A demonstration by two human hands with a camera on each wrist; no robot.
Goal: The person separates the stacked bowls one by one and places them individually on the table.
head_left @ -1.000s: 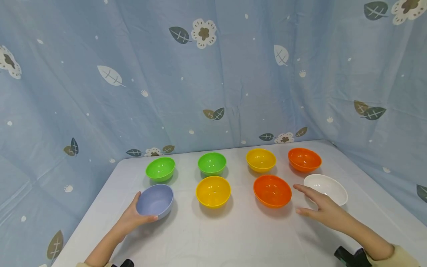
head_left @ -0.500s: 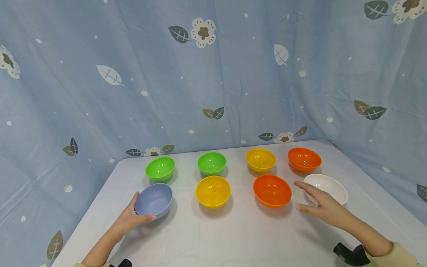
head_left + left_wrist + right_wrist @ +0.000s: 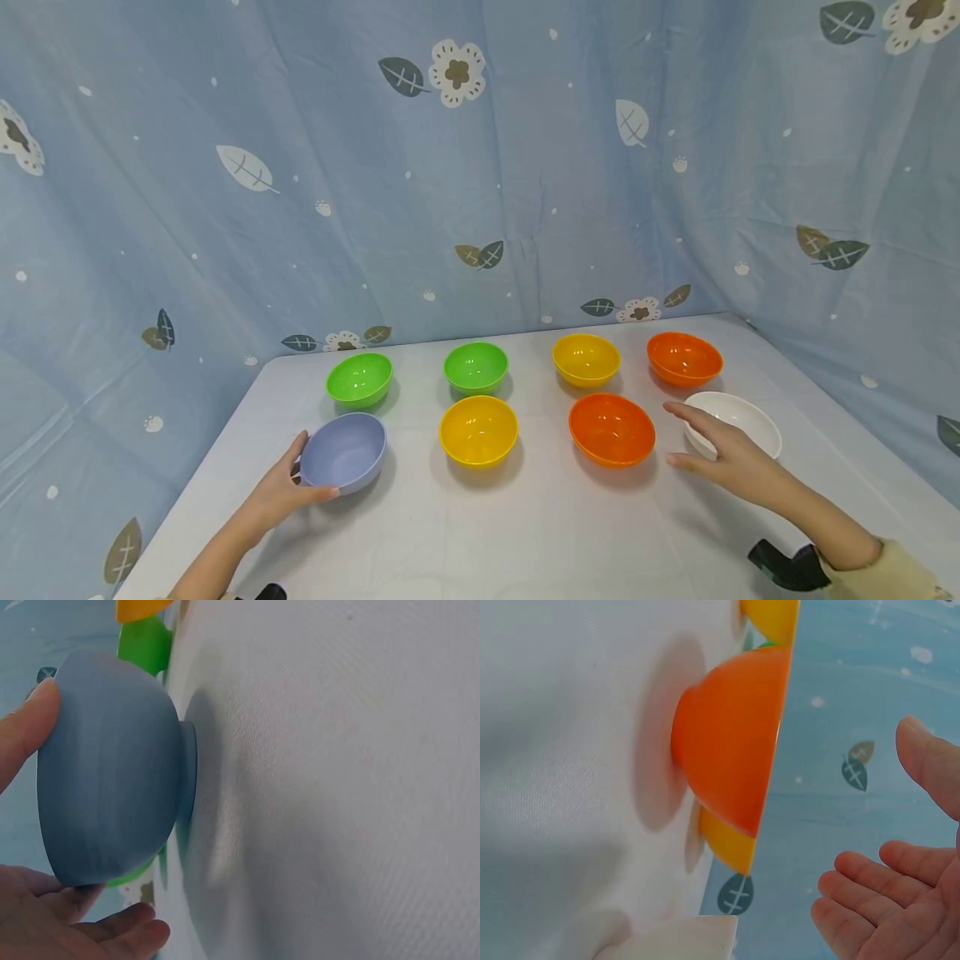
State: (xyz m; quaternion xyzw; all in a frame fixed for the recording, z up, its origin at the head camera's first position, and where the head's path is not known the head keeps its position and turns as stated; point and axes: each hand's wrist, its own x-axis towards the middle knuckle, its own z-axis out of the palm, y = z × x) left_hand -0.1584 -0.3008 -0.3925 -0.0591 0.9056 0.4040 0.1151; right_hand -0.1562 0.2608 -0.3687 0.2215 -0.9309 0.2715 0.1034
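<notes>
A periwinkle-blue bowl [image 3: 343,454] is at the front left of the row. My left hand [image 3: 281,496] holds it by opposite sides of the rim; in the left wrist view the thumb [image 3: 37,716] is at one side and fingers lie at the other, the outer ones loose. Whether its foot touches the cloth is hard to tell. My right hand [image 3: 738,467] hovers with spread fingers holding nothing, in front of a white bowl [image 3: 753,417] that it partly hides. Left of that hand stands an orange bowl [image 3: 611,429], also near it in the right wrist view.
A yellow bowl [image 3: 478,432] stands between the blue and orange ones. Behind are two green bowls [image 3: 360,379], another yellow bowl [image 3: 587,360] and another orange bowl [image 3: 684,358]. They stand on a white-covered table [image 3: 487,542] before a blue patterned curtain [image 3: 480,167].
The blue bowl has shifted slightly left, and my left hand has drawn left with its thumb sliding along the rim. My right hand has risen slightly; the other bowls stay put.
</notes>
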